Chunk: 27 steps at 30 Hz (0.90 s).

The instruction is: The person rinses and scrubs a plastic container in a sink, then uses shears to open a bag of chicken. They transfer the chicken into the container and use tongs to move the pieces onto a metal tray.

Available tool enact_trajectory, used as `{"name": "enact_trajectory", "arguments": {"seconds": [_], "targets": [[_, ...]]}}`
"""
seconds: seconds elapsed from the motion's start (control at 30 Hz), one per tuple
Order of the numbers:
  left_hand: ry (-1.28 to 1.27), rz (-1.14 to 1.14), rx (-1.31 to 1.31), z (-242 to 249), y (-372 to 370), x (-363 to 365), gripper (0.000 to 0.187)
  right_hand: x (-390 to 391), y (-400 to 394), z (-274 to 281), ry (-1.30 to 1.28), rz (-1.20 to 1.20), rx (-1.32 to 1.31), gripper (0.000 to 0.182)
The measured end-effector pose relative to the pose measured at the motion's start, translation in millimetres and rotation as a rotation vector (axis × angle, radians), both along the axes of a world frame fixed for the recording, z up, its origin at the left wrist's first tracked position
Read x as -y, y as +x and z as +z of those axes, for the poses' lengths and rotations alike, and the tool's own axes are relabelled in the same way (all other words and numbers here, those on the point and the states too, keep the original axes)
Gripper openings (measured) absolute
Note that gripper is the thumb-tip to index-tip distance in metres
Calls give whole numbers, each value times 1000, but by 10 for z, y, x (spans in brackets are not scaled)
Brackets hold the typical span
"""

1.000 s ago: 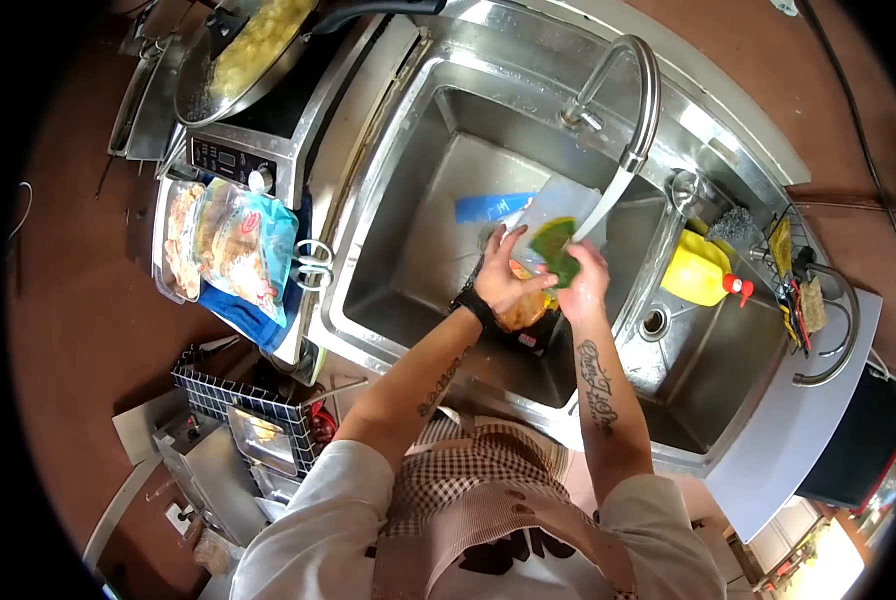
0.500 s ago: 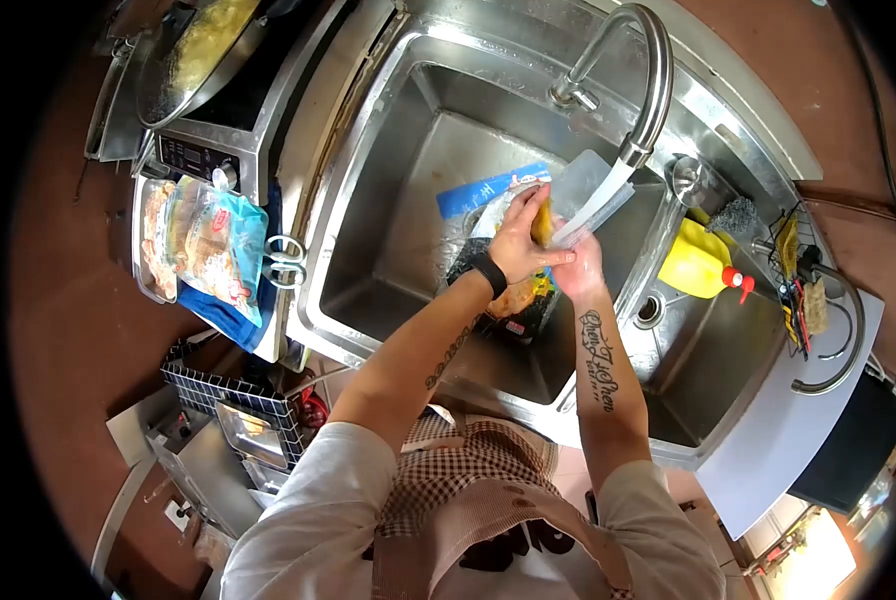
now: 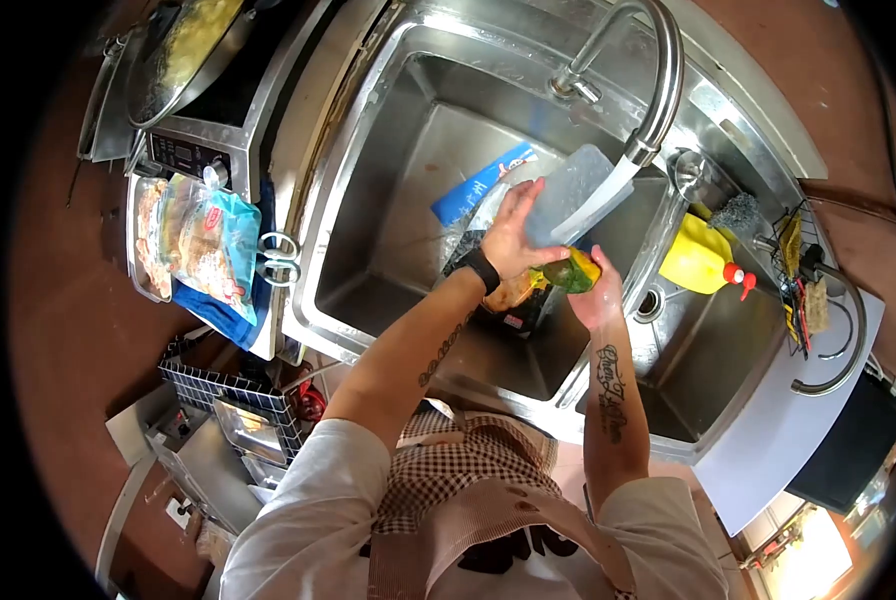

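Note:
Over the left basin, my right hand (image 3: 599,298) has its fingers closed on a green-and-yellow piece (image 3: 574,272). It looks like a chunk of squash with a green skin, though its kind is not certain. My left hand (image 3: 511,243) is open, fingers stretched upward, its thumb reaching to the piece's left end. Water runs from the faucet (image 3: 658,110) just above, beside a translucent plastic container (image 3: 578,185). Beneath my hands lie a blue-topped plastic package (image 3: 482,186) and a dark printed package (image 3: 521,318), partly hidden by my left hand and wrist.
A yellow bottle (image 3: 695,256) with a red cap stands by the right basin (image 3: 708,370). A wire rack (image 3: 790,250) holds scrubbers. At left are scissors (image 3: 279,260), bagged food (image 3: 213,240) and a pan (image 3: 183,70) on a cooker. A metal cup (image 3: 693,175) sits behind the bottle.
My hands have drawn apart, the left opening its fingers. The piece has turned from upright to lying across, showing its green side, and has come down and right, out of the water stream.

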<state>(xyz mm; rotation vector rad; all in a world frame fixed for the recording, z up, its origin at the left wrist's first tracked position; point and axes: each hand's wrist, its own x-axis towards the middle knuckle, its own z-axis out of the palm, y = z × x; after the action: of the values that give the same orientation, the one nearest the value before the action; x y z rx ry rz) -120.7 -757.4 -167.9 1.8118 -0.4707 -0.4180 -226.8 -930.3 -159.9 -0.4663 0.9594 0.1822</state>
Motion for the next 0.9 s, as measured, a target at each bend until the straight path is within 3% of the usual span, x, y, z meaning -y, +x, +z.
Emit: {"name": "enact_trajectory", "arguments": {"seconds": [0.07,0.2,0.23,0.33,0.43,0.47,0.53,0.67,0.8,0.9], "targets": [[-12,1,-26,35,84,-36,116,-115,119,227,49,-108,39,45],[111,-102,53,171,29,-219,124,-142,297,122,93,-275,107,46],[151,-160,34,230,-14,-241,128,-180,410,121,23,-259,110,44],[231,-212,71,326,-159,-375,128,-141,566,9,225,-302,241,40],[404,-202,39,490,-73,-429,131,-257,638,-7,285,-147,431,40],[440,-178,55,550,-31,-438,131,-330,631,7,213,-115,344,39],[230,3,62,575,69,-297,132,-621,716,315,73,-46,174,39],[254,-58,121,552,140,-391,124,-667,767,195,143,11,204,39],[290,-164,196,739,192,-599,117,-805,631,337,253,-107,289,40],[205,-104,173,739,227,-712,115,-742,363,0,419,-156,339,42]]}}
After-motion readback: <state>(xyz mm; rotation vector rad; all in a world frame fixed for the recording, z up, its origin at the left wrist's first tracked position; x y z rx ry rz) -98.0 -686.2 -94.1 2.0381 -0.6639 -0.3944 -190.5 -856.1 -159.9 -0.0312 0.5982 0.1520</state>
